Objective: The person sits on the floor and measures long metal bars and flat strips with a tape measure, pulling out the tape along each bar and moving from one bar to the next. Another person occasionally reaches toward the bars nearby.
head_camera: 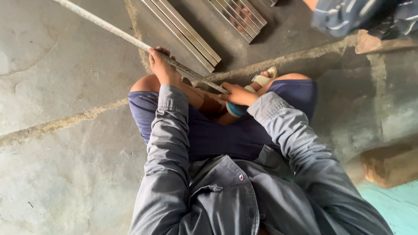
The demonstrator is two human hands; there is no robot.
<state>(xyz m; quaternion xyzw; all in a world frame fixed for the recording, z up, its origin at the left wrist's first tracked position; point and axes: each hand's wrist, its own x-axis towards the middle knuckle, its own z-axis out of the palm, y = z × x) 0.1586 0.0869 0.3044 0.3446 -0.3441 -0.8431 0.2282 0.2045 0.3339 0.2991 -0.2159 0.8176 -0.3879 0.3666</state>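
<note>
I sit on a concrete floor with my knees bent, wearing a grey long-sleeved shirt and blue shorts. A long thin metal bar runs from the upper left down to my lap. My left hand is closed around the bar near its lower part. My right hand grips the bar's near end, just above my sandalled foot. The bar's last stretch lies between the two hands.
Two bundles of flat metal strips lie on the floor ahead. Another person's striped sleeve shows at the top right. A raised stone edge and a teal surface lie to my right.
</note>
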